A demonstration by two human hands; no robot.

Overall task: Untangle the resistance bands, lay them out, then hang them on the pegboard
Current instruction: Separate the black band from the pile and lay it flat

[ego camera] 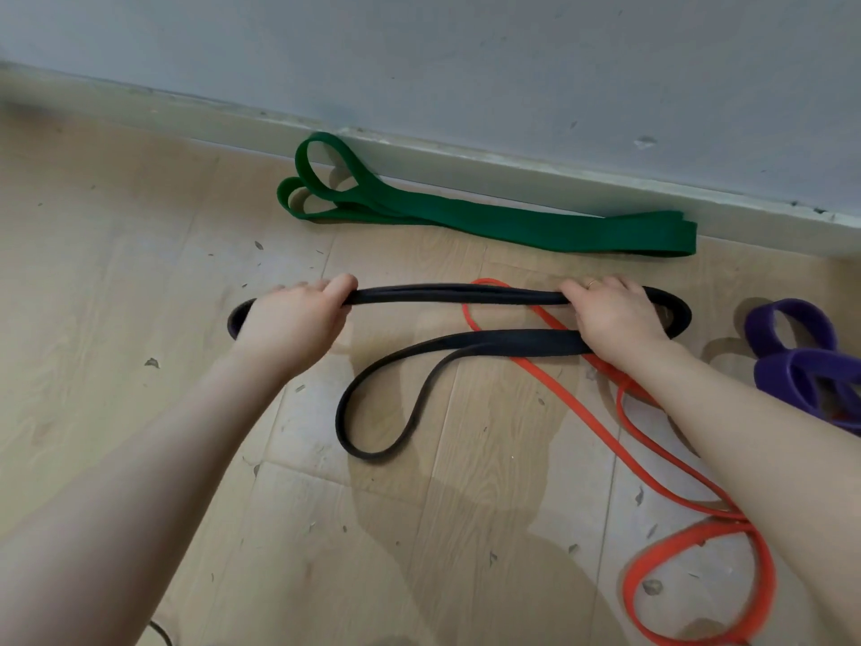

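A black resistance band [447,295] lies folded on the wooden floor, with one loop trailing toward me. My left hand [293,319] grips its left end and my right hand [615,314] grips its right end, both pressing it near the floor. An orange band [573,412] snakes under the black one and runs down to the lower right. A wide green band [489,221] lies folded flat along the skirting board. A purple band [801,356] sits coiled at the right edge, partly cut off by the frame. No pegboard is in view.
A grey wall [512,62] with a pale skirting board [466,165] runs across the back. The wooden floor [116,296] has scattered flecks of debris. A dark cord end [160,631] shows at the bottom edge.
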